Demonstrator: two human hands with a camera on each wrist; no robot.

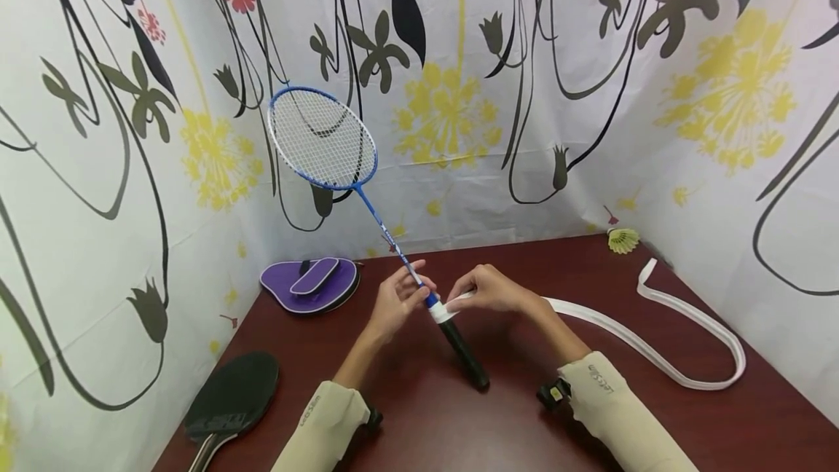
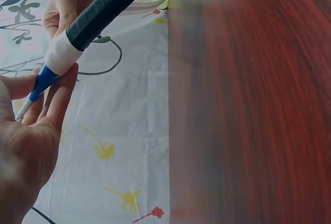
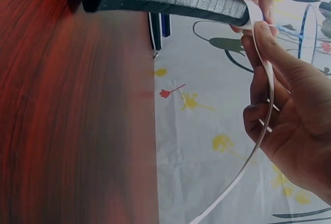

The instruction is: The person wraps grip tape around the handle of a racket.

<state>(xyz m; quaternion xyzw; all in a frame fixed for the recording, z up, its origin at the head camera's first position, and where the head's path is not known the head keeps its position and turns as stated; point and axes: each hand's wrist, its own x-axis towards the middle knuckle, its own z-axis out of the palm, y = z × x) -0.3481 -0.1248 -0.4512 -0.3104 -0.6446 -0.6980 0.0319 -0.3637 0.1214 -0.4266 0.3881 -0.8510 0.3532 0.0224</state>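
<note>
My left hand [image 1: 397,303] holds a blue and white badminton racket [image 1: 370,202] by the lower shaft, thumb and fingers around the blue cone above the handle. The racket slants, its strung head up to the left and its black handle [image 1: 465,355] pointing down toward me. White grip tape [image 2: 63,53] is wrapped around the top of the handle, above the black wrap. With thumb and fingers my right hand [image 1: 493,288] pinches the white tape [image 3: 268,79] right beside the handle. From there the long strip [image 1: 616,319] trails away to the right across the table.
A purple paddle case [image 1: 282,282] lies at the back left of the dark red table [image 1: 432,428]. Nearer, at the left edge, is a black table tennis paddle [image 1: 236,392]. A yellow shuttlecock [image 1: 623,240] sits in the back right corner. Patterned cloth [image 1: 524,210] hangs behind.
</note>
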